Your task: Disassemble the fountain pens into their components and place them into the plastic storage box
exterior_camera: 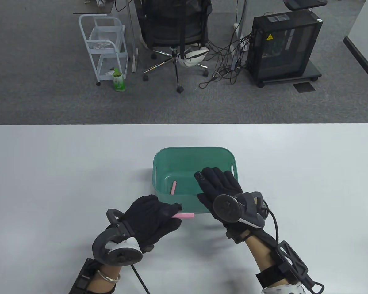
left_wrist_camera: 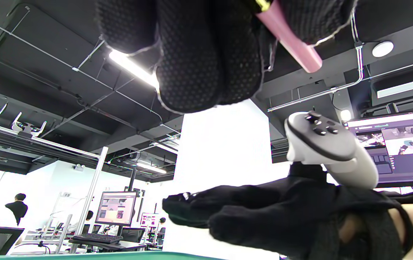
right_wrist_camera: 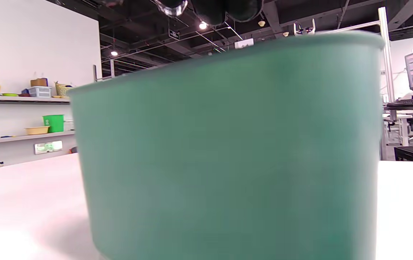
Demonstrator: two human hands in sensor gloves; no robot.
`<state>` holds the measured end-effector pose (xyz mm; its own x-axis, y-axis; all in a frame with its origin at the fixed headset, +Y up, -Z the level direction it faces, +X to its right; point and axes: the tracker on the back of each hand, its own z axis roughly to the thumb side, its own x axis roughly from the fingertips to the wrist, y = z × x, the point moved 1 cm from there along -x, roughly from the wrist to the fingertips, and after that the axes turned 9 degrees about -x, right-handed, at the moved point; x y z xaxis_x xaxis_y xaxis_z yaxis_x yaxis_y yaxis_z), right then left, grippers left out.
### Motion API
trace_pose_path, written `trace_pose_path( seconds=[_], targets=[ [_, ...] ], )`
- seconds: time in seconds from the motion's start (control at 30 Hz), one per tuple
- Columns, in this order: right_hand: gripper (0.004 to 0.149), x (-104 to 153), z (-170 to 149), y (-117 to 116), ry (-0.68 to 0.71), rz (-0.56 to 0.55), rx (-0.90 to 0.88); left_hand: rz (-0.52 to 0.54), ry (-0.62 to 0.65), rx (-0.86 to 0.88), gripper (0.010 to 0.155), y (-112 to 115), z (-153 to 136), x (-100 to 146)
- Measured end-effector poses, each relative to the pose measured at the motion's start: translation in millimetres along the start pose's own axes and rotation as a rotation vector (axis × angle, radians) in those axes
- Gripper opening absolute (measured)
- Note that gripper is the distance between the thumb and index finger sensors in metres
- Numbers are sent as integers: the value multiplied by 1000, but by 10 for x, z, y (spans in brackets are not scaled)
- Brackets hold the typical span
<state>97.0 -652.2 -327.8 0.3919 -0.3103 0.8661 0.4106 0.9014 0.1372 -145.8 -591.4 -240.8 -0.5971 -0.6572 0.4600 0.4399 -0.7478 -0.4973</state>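
A green plastic storage box [exterior_camera: 159,159] stands at the middle of the white table, and its outer wall [right_wrist_camera: 228,144] fills the right wrist view. One pink pen part [exterior_camera: 173,187] lies inside it near the front left. My left hand [exterior_camera: 159,216] is just in front of the box's near left corner, its fingers curled round a pink pen piece [exterior_camera: 184,215] that sticks out to the right; that piece [left_wrist_camera: 289,36] also shows in the left wrist view. My right hand [exterior_camera: 216,183] reaches over the box's front right, fingers spread and straight, holding nothing that I can see.
The table [exterior_camera: 49,171] runs wide on both sides of the box. Beyond its far edge stand an office chair [exterior_camera: 174,33], a white wire cart [exterior_camera: 105,46] and a black computer case [exterior_camera: 283,46] on the carpet.
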Motion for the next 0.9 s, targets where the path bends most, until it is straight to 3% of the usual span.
trace_pose_path(
  seconds=[0.43, 0.9],
  targets=[
    [65, 550, 203, 71, 118, -12, -19, -7, -15, 5, 49, 4, -29, 2],
    [65, 966, 122, -90, 112, -17, -36, -34, -22, 3, 49, 52, -43, -12]
  ],
)
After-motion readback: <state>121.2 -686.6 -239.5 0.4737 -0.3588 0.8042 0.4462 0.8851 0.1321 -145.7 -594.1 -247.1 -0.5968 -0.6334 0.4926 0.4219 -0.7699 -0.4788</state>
